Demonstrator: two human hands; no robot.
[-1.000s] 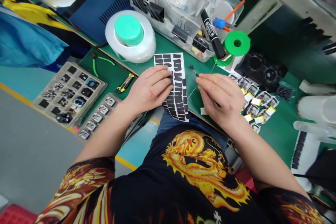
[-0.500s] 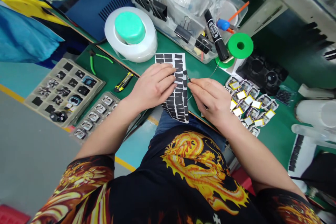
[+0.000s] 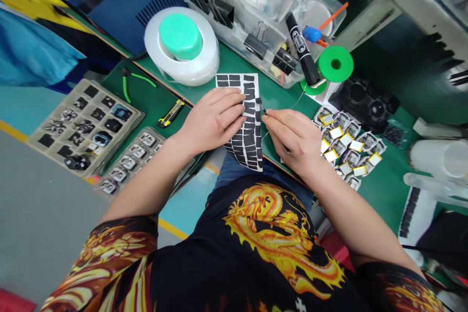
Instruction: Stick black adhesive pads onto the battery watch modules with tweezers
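A white sheet of small black stickers [image 3: 249, 126] lies at the near edge of the green table [image 3: 234, 66]. My left hand [image 3: 214, 119] rests flat on its left side, fingers stretched out, pressing it down. My right hand [image 3: 296, 139] is closed in a pinch on thin tweezers [image 3: 262, 107], whose tip touches a black sticker at the sheet's right edge. A heap of small silver and yellow-labelled parts [image 3: 347, 148] lies just right of my right hand.
A white tape reel with a green hub [image 3: 182, 46] stands behind the sheet. A clear bin with binder clips and a black marker [image 3: 302, 56] sits at the back, beside a green spool [image 3: 335, 64]. Left are part trays [image 3: 86, 124], green pliers [image 3: 133, 80] and a yellow knife [image 3: 170, 113].
My right hand has moved left, bringing the tweezers from over the bare table to the sheet's right edge. The left hand has stayed on the sheet.
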